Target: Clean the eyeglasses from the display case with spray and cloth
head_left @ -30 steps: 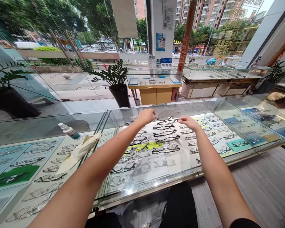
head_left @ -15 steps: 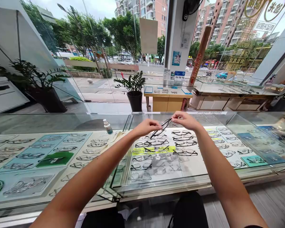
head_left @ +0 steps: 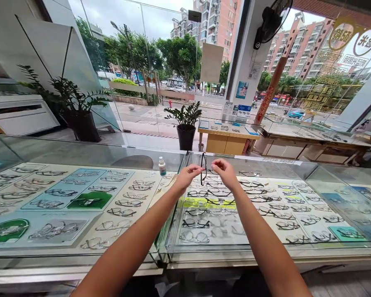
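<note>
I hold a pair of black-framed glasses up between both hands, above the glass display counter. My left hand pinches the frame from the left and my right hand pinches it from the right. The frame stands almost edge-on and upright. Under the glass below my hands lie rows of several more glasses on white, yellow and blue mats.
A small spray bottle stands on the counter left of my hands, with a cloth beside it. A second glass case with glasses runs to the left. Potted plants and further counters stand beyond, before the shop window.
Both hands lifted the black glasses from the counter and drew together. The frame turned from lying flat to standing edge-on. My view rose and swung left.
</note>
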The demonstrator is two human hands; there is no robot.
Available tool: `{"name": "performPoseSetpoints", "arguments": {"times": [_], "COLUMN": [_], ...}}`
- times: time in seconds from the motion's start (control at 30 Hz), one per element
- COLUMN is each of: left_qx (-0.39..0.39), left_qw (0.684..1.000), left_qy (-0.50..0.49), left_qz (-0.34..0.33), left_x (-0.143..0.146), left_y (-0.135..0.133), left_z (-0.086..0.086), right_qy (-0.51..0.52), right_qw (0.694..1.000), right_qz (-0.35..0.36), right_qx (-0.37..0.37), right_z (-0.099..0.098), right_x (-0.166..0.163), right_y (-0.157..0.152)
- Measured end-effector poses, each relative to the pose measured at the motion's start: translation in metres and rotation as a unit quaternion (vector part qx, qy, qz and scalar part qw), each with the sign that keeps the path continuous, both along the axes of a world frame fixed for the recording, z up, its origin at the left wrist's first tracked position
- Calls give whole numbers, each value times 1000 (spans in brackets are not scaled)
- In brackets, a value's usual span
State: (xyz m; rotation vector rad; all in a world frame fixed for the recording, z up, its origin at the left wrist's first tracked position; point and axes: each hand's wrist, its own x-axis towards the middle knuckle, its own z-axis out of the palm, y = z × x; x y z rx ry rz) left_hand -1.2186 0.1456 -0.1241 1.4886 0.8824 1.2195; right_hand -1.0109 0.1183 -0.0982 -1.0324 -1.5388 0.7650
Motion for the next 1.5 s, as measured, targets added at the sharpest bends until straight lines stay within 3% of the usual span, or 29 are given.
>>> {"name": "performPoseSetpoints", "arguments": {"times": [0.23,0.67,0.8,0.93,1.1,1.3,1.5], "left_qx": [-23,9,5,25,58,-3,4], "left_qw": [998,1000,1000,1000,994,999,999], "left_qy": [-49,0,-21,15,87,36,38], "left_qz": [-20,-1,0,-2,8,1,-14], "left_x": [1,5,2,0,-1,2,5], "left_y": [-1,-12,-9,-7,-8,-13,-17], "left_z": [-9,-3,-4,-7,-9,-9,-9], "right_qy": [-25,-18,-42,-83,-73,-71,-52], "right_qw": [1000,1000,997,980,967,973,993], "right_qz": [7,8,-68,-174,-223,-175,-87], "right_qx": [6,2,-3,47,101,130,63], "right_z": [-29,-26,-22,-16,-12,-15,-24], "right_x": [-15,-4,4,12,17,5,-11], "right_y": [0,-5,-8,-10,-9,-16,-18]}}
